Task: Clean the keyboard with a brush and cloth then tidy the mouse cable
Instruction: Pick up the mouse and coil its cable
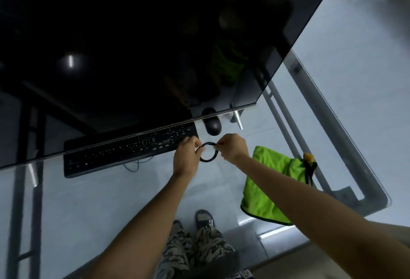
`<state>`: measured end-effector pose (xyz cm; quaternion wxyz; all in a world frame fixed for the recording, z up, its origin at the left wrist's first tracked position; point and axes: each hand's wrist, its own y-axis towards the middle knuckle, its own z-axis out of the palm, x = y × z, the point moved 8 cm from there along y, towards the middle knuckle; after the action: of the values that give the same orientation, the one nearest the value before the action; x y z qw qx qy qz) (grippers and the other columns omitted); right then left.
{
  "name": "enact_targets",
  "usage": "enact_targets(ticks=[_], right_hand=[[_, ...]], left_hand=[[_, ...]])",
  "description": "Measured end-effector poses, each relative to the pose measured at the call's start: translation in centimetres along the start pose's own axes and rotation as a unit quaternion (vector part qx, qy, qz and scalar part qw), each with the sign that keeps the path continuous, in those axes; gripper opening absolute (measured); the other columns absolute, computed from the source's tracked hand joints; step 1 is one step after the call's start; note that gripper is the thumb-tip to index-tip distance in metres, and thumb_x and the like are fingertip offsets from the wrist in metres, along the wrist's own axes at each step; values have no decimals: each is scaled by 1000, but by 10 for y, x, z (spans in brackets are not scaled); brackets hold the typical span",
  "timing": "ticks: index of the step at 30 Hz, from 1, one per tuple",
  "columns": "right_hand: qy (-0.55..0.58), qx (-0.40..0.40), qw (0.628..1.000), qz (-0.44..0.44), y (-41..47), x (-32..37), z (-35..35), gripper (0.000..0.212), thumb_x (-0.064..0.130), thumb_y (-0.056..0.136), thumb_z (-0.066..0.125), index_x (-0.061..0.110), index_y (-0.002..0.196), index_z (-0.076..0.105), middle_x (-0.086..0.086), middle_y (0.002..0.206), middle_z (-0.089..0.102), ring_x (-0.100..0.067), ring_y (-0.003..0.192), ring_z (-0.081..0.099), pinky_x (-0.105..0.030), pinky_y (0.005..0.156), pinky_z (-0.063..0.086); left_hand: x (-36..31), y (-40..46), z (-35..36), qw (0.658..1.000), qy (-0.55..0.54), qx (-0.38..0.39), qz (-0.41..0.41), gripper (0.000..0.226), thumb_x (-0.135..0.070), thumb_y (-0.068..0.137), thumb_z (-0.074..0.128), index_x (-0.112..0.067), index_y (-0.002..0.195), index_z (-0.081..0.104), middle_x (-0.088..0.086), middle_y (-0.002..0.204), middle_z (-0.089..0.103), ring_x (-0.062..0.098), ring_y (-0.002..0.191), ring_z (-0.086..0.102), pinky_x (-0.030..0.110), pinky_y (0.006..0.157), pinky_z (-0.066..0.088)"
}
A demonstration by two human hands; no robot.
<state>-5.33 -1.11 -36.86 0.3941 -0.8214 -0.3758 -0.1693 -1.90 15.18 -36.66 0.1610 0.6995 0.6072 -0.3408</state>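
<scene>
The black mouse cable (208, 159) is wound into a small round coil just in front of the black mouse (213, 126). My left hand (186, 156) pinches the coil's left side and my right hand (233, 147) pinches its upper right side. A black keyboard (124, 152) lies to the left, partly under the monitor's lower edge. A green cloth (268, 187) lies on the glass desk to the right. A brush with a black handle and yellowish head (309, 165) rests at the cloth's far right edge.
A large dark monitor (137, 45) fills the upper left, its silver stand foot (238, 118) beside the mouse. A thin cable (135, 164) loops in front of the keyboard. The glass desk (99, 201) shows my legs and shoes beneath. The desk's right edge runs diagonally.
</scene>
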Motion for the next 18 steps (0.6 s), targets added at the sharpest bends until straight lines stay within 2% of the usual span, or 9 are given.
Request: enact_targets(ticks=[4, 7, 11, 15, 18], right_hand=[[-31, -15, 999, -20, 7, 3, 2, 9, 19, 80, 71, 15, 88, 70, -7, 90, 70, -21, 75, 61, -25, 60, 44], [-49, -14, 998, -40, 8, 6, 5, 21, 19, 79, 70, 15, 98, 66, -11, 103, 65, -26, 83, 62, -26, 63, 41], [-88, 12, 995, -54, 3, 12, 4, 39, 31, 80, 72, 16, 114, 60, -9, 115, 54, -26, 93, 60, -28, 70, 43], [-89, 6, 993, -76, -14, 24, -23, 51, 42, 80, 72, 16, 122, 56, -10, 119, 53, -26, 99, 60, -30, 77, 48], [-68, -28, 995, -69, -32, 23, -67, 46, 40, 81, 71, 16, 117, 58, -11, 107, 63, -24, 94, 62, -29, 74, 48]], left_hand=[[-6, 0, 0, 997, 62, -34, 33, 15, -25, 84, 69, -14, 89, 61, 3, 97, 57, 21, 94, 53, 36, 68, 51], [-7, -1, 0, 995, 76, -49, 45, 19, -28, 82, 71, -14, 92, 62, 3, 96, 58, 22, 93, 51, 35, 69, 49], [-13, -5, -5, 995, 67, -62, 49, 24, -31, 82, 71, -14, 96, 62, 2, 98, 59, 22, 93, 52, 36, 76, 49], [-35, -10, -19, 993, 57, -70, 74, 24, -32, 82, 71, -15, 97, 62, 0, 99, 57, 21, 95, 52, 36, 80, 50], [-62, -14, -27, 992, 48, -64, 98, 22, -30, 83, 71, -16, 96, 62, 1, 102, 55, 21, 97, 53, 36, 81, 50]])
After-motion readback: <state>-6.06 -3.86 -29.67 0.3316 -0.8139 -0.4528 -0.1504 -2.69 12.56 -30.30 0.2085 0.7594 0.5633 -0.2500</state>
